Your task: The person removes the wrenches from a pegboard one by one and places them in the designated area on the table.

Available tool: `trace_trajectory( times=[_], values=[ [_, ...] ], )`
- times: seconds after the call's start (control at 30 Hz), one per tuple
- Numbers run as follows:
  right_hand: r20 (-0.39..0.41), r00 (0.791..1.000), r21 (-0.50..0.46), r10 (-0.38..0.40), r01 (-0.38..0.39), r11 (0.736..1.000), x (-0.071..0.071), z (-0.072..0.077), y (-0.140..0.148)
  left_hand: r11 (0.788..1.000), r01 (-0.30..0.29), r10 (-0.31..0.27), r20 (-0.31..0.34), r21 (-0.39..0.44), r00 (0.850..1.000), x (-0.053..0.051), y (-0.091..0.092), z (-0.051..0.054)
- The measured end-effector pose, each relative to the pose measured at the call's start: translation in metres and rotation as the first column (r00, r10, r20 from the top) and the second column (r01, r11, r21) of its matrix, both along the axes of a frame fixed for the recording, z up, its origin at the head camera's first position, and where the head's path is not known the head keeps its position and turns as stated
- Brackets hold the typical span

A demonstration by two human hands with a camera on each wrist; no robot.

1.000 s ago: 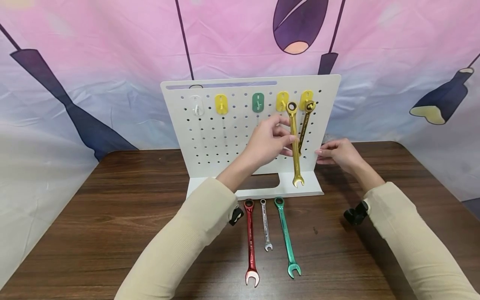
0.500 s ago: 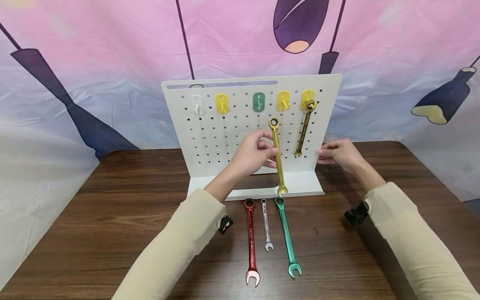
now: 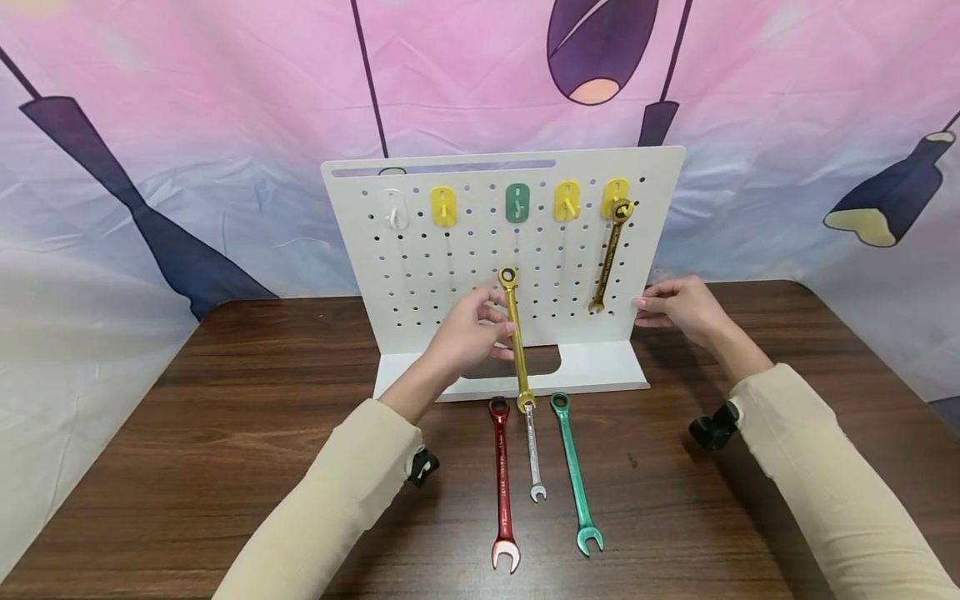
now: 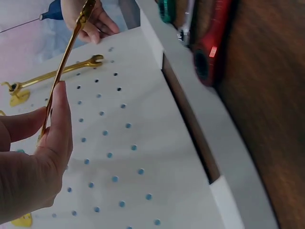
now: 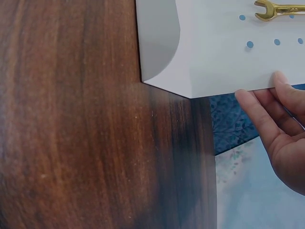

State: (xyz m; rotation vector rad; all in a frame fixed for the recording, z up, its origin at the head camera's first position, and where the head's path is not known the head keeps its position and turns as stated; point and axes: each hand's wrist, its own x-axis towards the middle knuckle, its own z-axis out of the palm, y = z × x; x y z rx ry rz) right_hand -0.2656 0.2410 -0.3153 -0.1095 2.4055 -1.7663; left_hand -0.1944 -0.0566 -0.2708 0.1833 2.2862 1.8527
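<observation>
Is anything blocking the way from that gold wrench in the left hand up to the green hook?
Nothing visible: in the head view, only bare pegboard shows between the gold wrench in the left hand and the green hook above.

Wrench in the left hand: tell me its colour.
Gold; the wrench in the left hand shows best in the head view.

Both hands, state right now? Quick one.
Left hand: closed, holding a gold wrench between thumb and fingers.
Right hand: closed, pinching the white pegboard at its right edge, thumb in front.
</observation>
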Motion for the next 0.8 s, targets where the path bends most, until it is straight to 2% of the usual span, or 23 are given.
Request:
trace_trajectory(
  times=[0.23, 0.4, 0.6, 0.8],
  values=[
    [0.001, 1.0, 0.003, 0.005, -0.005, 1.0, 0.001, 0.0, 0.0, 1.0, -0.022, 0.023, 0.052, -0.008, 0.998, 0.005, -0.011, -0.011],
    [0.004, 1.0, 0.005, 0.004, -0.004, 1.0, 0.001, 0.0, 0.001, 0.999, -0.027, 0.026, 0.077, 0.021, 0.997, 0.008, -0.018, -0.019],
    [0.003, 1.0, 0.001, 0.003, -0.003, 1.0, 0.001, 0.0, 0.001, 0.999, -0.004, 0.001, 0.073, 0.032, 0.997, 0.012, -0.026, -0.028],
    [0.0, 1.0, 0.014, 0.004, -0.004, 1.0, 0.0, 0.0, 0.001, 0.999, 0.019, -0.023, 0.1, 0.049, 0.995, 0.016, -0.038, -0.039]
  ],
)
